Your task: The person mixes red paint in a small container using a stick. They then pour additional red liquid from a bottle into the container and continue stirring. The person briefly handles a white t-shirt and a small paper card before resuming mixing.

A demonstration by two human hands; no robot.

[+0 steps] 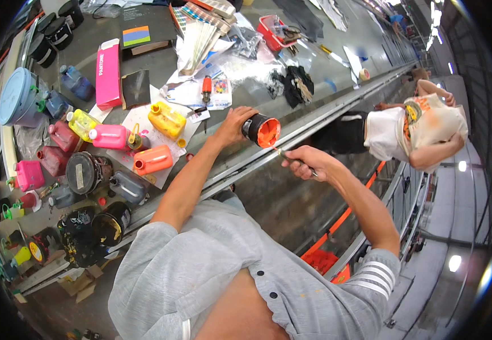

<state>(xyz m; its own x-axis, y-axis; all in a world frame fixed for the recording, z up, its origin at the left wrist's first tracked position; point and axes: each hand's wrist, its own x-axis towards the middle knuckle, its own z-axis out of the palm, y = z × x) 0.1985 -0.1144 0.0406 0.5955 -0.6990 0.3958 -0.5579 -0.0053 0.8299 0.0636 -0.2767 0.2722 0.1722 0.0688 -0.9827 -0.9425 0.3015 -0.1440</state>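
My left hand (236, 126) grips a black tub (250, 130) by its side at the table's edge. The tub is tilted, its open mouth toward the right, and bright orange paint (269, 133) coats the inside. My right hand (307, 162) is closed around a thin metal spatula-like tool (280, 152), whose orange-smeared tip reaches the tub's rim. Its exact kind is hard to make out. Left of the tub lie a screwdriver (206, 89) with a red handle, a yellow bottle (167, 119) and an orange bottle (152, 159).
Pink bottles (110, 136), dark tubs (88, 172) and a blue-lidded bucket (18, 97) crowd the table's left. Farther back are a pink box (108, 73), colour swatch fans (199, 51), a red basket (274, 33) and black cloth (298, 85). Another person (416, 127) stands at the right.
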